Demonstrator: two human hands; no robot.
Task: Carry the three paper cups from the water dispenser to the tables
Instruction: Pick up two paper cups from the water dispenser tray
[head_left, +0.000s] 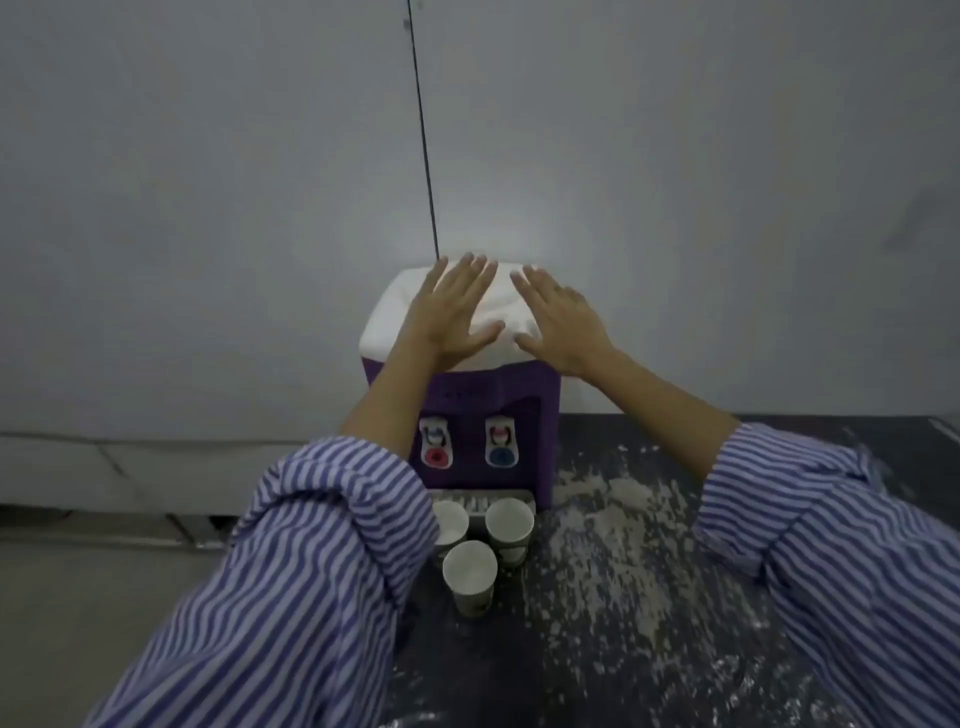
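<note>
Both hands, left (457, 312) and right (558, 325), are held flat, fingers spread and holding nothing, over the dispenser (462, 410), while three cups (470, 571) are left untouched below its taps, apparently awaiting pickup.

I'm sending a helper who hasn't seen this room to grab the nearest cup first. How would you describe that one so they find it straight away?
Find the purple water dispenser with the white top, standing on the dark, dusty table. Three white paper cups sit at its base below the taps. Take the front cup: it stands alone, farthest from the dispenser and nearest the person, while the other two sit side by side against the drip tray.
</note>
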